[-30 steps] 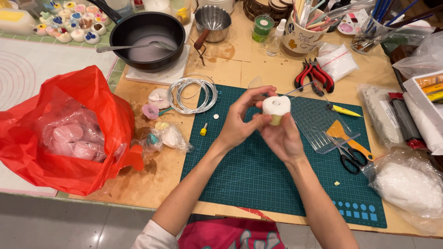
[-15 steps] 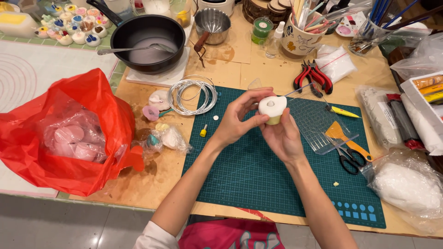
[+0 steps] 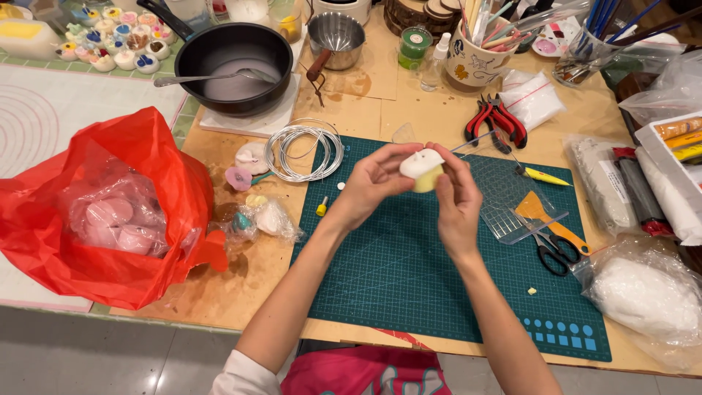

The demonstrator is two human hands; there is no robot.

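Above green cutting mat: left hand and right hand together pinch small white-and-yellow clay piece, raised clear of mat for fingertip shaping; wire coil, red pliers within reach.

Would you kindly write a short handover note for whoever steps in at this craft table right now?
Left hand: grip on the small white-and-yellow clay piece, held above the green cutting mat.
Right hand: fingers on the same piece from the other side.
Nearby: wire coil at the mat's top left corner, red pliers, scissors and orange scraper on the right, red bag on the left.
Done: piece is in hand, white on top, yellow below.
Left: the piece is not yet set down.
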